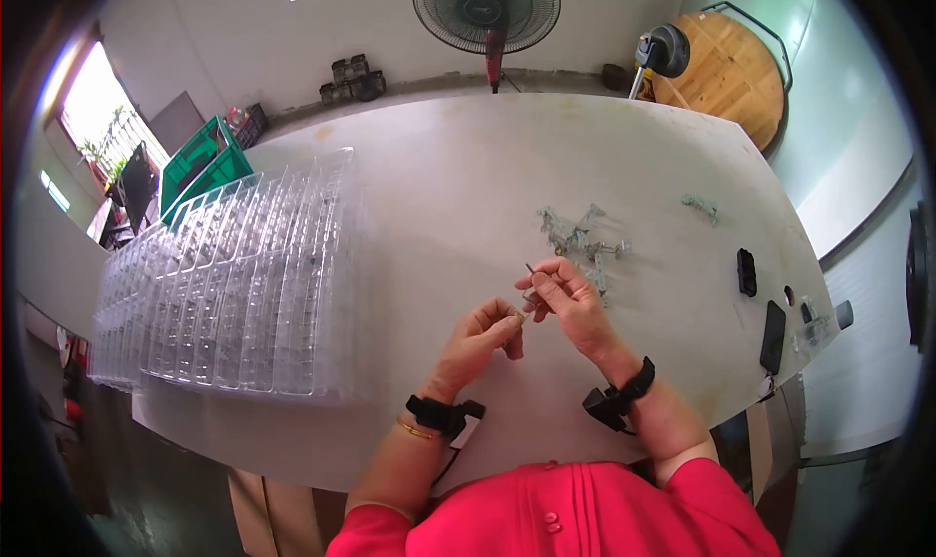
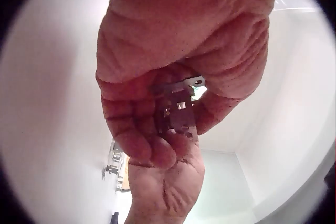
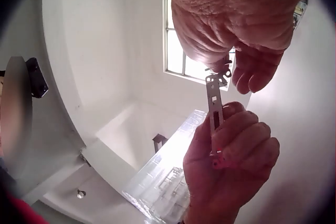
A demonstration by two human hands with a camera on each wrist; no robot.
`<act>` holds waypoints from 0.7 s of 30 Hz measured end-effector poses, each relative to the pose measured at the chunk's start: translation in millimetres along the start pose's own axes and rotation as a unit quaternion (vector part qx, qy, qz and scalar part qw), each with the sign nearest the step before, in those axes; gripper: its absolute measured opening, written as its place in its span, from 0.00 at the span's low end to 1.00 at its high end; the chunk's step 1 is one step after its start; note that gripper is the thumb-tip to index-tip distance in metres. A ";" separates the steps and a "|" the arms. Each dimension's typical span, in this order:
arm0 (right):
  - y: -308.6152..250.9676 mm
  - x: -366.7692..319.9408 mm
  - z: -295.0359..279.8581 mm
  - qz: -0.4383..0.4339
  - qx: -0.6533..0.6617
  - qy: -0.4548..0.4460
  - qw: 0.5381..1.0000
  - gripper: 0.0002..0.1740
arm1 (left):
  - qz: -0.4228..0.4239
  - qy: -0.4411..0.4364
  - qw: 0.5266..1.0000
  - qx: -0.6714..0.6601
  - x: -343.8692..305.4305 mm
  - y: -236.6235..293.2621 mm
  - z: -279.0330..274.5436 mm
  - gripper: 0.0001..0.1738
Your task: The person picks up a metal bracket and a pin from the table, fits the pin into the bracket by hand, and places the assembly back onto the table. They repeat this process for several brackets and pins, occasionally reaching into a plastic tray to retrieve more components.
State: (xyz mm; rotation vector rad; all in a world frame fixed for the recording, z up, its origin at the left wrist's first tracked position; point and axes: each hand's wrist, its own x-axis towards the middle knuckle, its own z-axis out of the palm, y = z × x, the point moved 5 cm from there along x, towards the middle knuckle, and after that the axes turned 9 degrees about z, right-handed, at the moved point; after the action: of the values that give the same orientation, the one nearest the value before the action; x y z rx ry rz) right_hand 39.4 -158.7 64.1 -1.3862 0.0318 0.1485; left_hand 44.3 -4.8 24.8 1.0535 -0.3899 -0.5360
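At the middle of the pale surface (image 1: pixel 468 196), in the head view, the left hand (image 1: pixel 485 335) and right hand (image 1: pixel 565 299) meet over a small metal bracket (image 1: pixel 529 289), each with fingers curled onto it. A loose pile of metal parts (image 1: pixel 580 237) lies just beyond the right hand. Stacked clear trays (image 1: pixel 244 284) sit well to the left.

The left wrist view shows the left hand's fingers (image 2: pixel 142 140) folded round the bracket, which sits in the hollow of the hand with its holed tab poking out.

In the right wrist view the bracket stands upright between the hands. The right hand pinches its top end, and the left hand grips its lower end.
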 end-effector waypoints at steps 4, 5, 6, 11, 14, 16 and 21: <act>0.2 -1.0 -8.8 -0.037 -0.037 0.036 0.998 0.07 | 0.104 0.069 0.972 0.198 3.4 -1.4 2.2 0.09; 0.8 -0.8 -10.9 -0.050 -0.042 0.044 0.997 0.07 | 0.104 0.069 0.972 0.198 4.2 -4.5 2.1 0.09; 0.7 -0.7 -11.1 -0.050 -0.042 0.044 0.997 0.07 | 0.121 0.092 0.953 0.262 4.1 -3.3 -0.1 0.09; 7.9 -2.3 -12.2 -0.072 -0.090 0.053 0.992 0.06 | 0.130 0.136 0.904 0.385 -0.8 4.1 6.1 0.09; 6.6 -5.5 -13.7 -0.104 -0.198 0.090 0.971 0.05 | 0.126 0.136 0.898 0.399 -1.8 6.1 6.1 0.09; 7.3 -5.9 -14.7 -0.103 -0.168 0.099 0.975 0.04 | 0.156 0.113 0.891 0.410 -2.5 12.8 9.3 0.11; 3.7 -4.1 -15.9 -0.083 -0.086 0.098 0.988 0.04 | 0.056 0.119 0.990 0.053 3.7 -4.6 -6.3 0.16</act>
State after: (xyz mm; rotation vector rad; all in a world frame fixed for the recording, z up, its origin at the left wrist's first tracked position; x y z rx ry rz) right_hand 35.9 -174.1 58.0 -1.5653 0.0676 -0.1265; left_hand 49.7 -4.3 18.1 1.1752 -0.2676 -0.2875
